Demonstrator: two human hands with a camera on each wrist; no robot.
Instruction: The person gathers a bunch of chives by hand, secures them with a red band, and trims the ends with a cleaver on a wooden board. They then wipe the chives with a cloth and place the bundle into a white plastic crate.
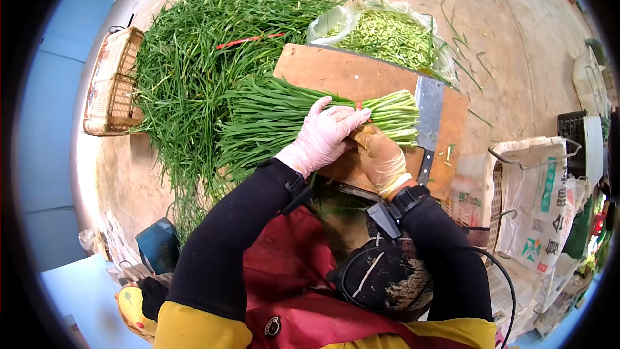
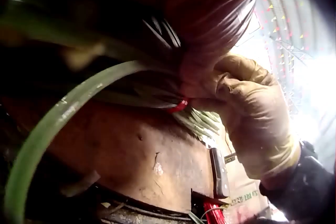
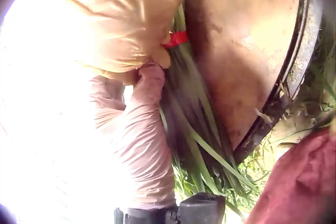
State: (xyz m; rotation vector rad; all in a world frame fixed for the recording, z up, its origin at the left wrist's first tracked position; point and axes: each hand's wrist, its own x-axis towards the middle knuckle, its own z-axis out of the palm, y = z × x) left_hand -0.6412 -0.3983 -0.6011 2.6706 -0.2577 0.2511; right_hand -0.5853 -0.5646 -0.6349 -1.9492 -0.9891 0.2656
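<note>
A bundle of green chives (image 1: 284, 113) lies across a wooden cutting board (image 1: 349, 74), its cut ends pointing right. A red band (image 1: 358, 105) circles it near those ends. My left hand (image 1: 336, 123), in a pale pink glove, lies over the bundle with its fingers curled round the stalks. My right hand (image 1: 368, 139), in a yellowish glove, comes from below and pinches at the red band (image 3: 177, 38). The left wrist view shows the right hand (image 2: 247, 108) bunched against the band (image 2: 178, 106). A cleaver (image 1: 427, 113) rests on the board just right of the cut ends.
A big heap of loose chives (image 1: 187, 58) covers the ground to the left. A plastic bag of cut pieces (image 1: 387, 35) sits behind the board. Woven baskets (image 1: 113, 84) stand at the left and top, and crates with printed sacks (image 1: 536, 194) at the right.
</note>
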